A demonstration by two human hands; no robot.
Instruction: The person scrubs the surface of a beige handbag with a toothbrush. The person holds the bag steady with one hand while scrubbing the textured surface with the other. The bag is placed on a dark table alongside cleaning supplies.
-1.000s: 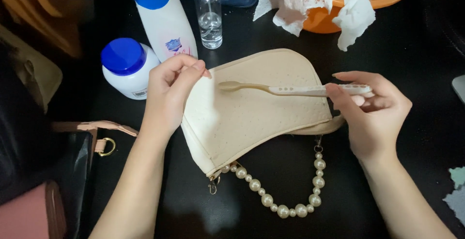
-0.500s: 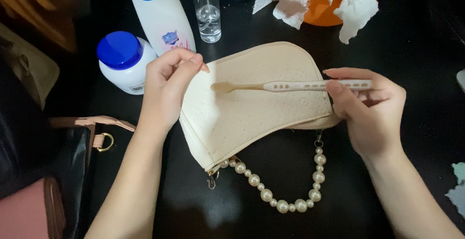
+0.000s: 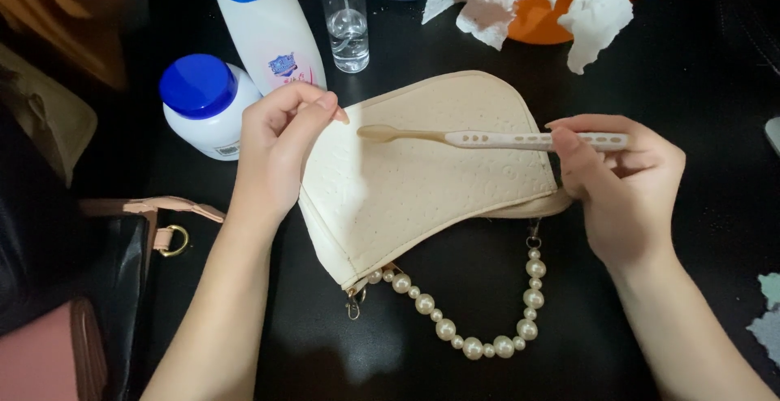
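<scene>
Toothbrush (image 3: pixel 487 138) gripped in right hand (image 3: pixel 621 182), left hand (image 3: pixel 280 145) pinching cream bag (image 3: pixel 422 182) edge

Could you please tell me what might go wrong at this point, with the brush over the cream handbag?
1. The left hand pins only one edge of the cream textured handbag, so brushing may shift it.
2. The right hand grips the beige toothbrush at its far end, so control may suffer.
3. The small clear bottle nearby could be knocked over.

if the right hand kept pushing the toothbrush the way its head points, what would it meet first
Most likely the left hand. The right hand holds the toothbrush pointing left over the cream handbag, and those fingertips lie just past the brush head. Heights are unclear, so it might pass beneath them.
</scene>
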